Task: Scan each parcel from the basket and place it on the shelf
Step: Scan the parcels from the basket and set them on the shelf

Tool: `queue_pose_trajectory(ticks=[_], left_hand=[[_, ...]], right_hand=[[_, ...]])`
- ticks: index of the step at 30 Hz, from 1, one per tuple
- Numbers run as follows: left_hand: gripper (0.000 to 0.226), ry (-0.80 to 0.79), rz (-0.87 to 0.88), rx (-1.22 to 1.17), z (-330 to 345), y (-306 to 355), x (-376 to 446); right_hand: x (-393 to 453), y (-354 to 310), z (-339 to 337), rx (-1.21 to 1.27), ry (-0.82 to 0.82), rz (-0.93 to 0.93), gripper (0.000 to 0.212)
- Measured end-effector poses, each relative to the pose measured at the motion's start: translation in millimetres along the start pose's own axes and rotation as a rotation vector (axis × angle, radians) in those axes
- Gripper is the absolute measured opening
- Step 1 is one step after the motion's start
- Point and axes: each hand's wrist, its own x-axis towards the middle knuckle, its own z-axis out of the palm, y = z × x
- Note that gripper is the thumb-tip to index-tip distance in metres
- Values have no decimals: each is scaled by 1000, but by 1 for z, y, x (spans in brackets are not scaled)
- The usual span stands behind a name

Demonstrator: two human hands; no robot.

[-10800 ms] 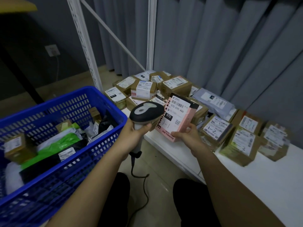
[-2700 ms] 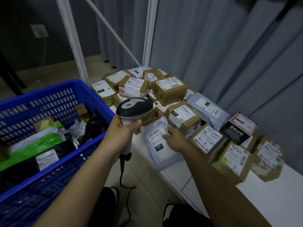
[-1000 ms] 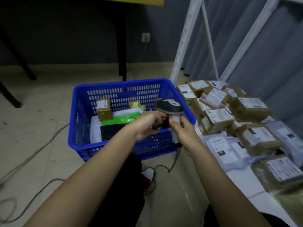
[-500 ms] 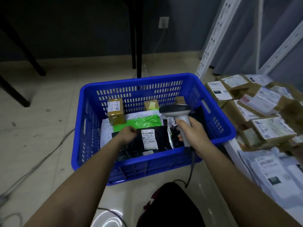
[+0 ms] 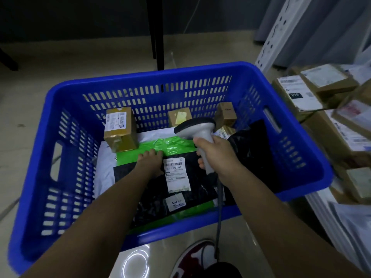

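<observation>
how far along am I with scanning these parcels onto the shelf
Done: many labelled boxes lie stacked at the right. In hand: your right hand holds the scanner while your left hand reaches the black bag in the blue basket. Left: that bag, a green bag and several small boxes.

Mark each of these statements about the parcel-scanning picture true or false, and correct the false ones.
1. The right hand grips the scanner. True.
2. The left hand holds a brown box in the air. False: it rests on the black bag inside the basket.
3. The blue basket holds no parcels. False: it holds boxes and bags.
4. A green bag lies under the black bag. True.
5. The black bag carries a white label. True.
</observation>
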Motion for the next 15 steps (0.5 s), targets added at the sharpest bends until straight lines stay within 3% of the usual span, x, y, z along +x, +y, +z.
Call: queue_pose_trajectory(ticks=[3, 6, 15], left_hand=[[50, 4, 19, -31, -7, 3, -1], [29, 36, 73, -230, -21, 9, -9], [22, 375, 326, -429, -135, 78, -114]], right_hand=[[-2, -1, -6, 31, 4, 1, 15], [-12, -4, -15, 82, 40, -5, 13], [-125, -19, -119, 73, 320, -40, 12]])
